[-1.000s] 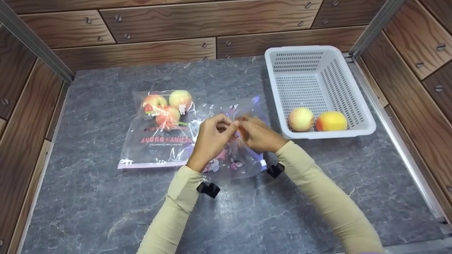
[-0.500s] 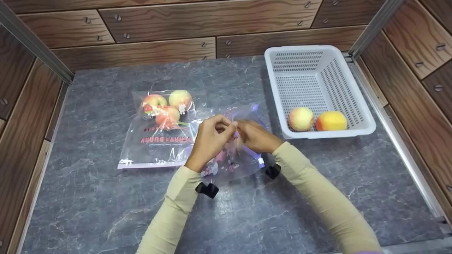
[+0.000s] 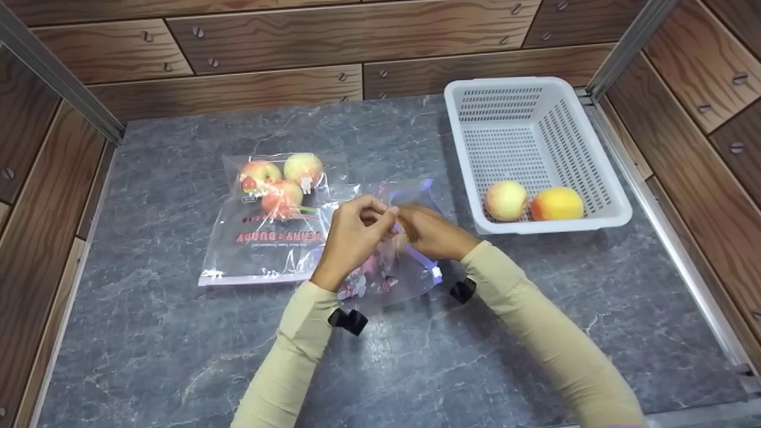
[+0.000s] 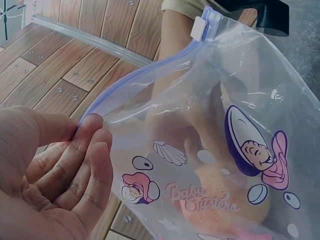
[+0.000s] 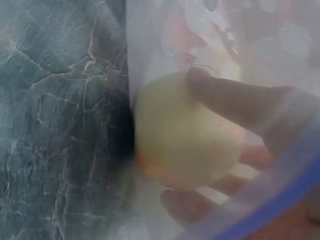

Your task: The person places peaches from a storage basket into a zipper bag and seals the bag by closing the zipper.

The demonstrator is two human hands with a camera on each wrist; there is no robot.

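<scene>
Two-handed hold at centre

Head: I log left hand [image 3: 351,236] and right hand [image 3: 436,232] together at printed slider bag [image 3: 386,276], centre. Left wrist: thumb and index pinch purple zip edge [image 4: 131,75], left. Right wrist: fingers curl round apple-like fruit [image 5: 185,142], centre, seen through bag. Risk, I judge: slack pinch, bag sagging, fruit snagging.

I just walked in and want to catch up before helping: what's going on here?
A person is bagging fruit. Their left hand pinches the purple rim of a clear Baby Oysters zip bag, while their right hand is inside it, gripping a round yellowish fruit. Beside it, a second clear zip bag holds three red-and-yellow fruits. A mango-like fruit and another round fruit lie in the white basket.
</scene>
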